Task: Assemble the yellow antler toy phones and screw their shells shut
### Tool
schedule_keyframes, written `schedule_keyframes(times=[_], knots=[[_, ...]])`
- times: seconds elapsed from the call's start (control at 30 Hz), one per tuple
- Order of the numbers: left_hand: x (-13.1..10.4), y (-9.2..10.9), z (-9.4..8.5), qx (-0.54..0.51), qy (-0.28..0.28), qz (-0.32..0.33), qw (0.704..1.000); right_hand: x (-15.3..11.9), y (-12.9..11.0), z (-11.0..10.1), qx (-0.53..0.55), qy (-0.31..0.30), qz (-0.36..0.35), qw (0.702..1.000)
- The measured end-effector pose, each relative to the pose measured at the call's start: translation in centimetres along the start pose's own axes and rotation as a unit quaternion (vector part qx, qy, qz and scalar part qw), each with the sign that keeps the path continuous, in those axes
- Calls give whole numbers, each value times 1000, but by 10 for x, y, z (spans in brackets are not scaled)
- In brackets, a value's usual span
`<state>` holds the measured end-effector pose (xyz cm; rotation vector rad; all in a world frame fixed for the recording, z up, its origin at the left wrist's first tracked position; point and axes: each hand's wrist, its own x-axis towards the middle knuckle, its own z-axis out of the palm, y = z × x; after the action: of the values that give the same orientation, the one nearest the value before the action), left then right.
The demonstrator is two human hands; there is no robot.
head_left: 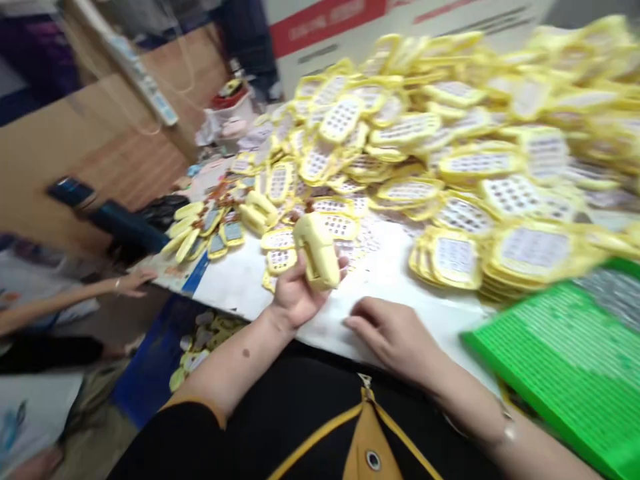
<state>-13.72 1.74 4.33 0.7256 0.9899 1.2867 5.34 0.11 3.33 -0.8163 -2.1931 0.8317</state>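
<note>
My left hand [303, 293] holds a pale yellow plastic casing [319, 252] with a slot along its side, raised over the front part of the white table [320, 330]. The fingers wrap behind the casing. To its right, my right hand [387, 330] rests near the table's front edge, fingers curled and partly hidden; I cannot make out anything in it. Beyond the hands lie yellow-rimmed pieces with dotted white faces [343, 119] in a big heap. Another yellow casing [257, 213] sits behind the held one, to the left.
A green plastic tray [560, 360] stands at the right. Stacked yellow pieces [453, 259] sit behind it. At the left are a blue bin [150, 363] below the table edge and a co-worker's hand [134, 283]. A dark blue cylindrical object [115, 217] juts in there.
</note>
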Motion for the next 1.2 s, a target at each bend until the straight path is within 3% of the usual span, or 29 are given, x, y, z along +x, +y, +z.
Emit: schedule_keyframes(times=[0.07, 0.13, 0.2, 0.3, 0.4, 0.5, 0.63, 0.77, 0.87, 1.0, 1.2], knots=[[1, -5, 1, -40, -1, -38, 998, 17, 10, 11, -39, -63, 65, 995], [-8, -16, 6, -26, -6, -78, 997, 29, 13, 18, -35, -45, 83, 995], [-14, -26, 9, 1, -14, -101, 995, 32, 11, 22, -40, -10, 63, 997], [-14, -34, 9, 47, -51, -85, 994, 25, 8, 22, -89, 27, -2, 996], [-7, -33, 4, 70, -78, -30, 994, 15, 8, 17, -125, 15, -37, 991], [-5, -27, 0, 52, -61, 3, 997, 10, 7, 10, -148, -1, -17, 989], [-5, -29, 0, -16, -84, -46, 995, 8, 5, 4, -228, 43, -3, 973], [-9, -34, 10, -87, -91, -82, 989, 3, 8, 5, -278, 66, -38, 957], [-14, -30, 20, -124, -80, -89, 985, -3, 11, 3, -222, 84, -39, 971], [-17, -23, 31, -163, -69, -90, 980, -6, 13, -1, -40, 29, 50, 998], [-18, -25, 49, -111, -47, -97, 988, -11, 12, 10, 224, 34, 178, 957]])
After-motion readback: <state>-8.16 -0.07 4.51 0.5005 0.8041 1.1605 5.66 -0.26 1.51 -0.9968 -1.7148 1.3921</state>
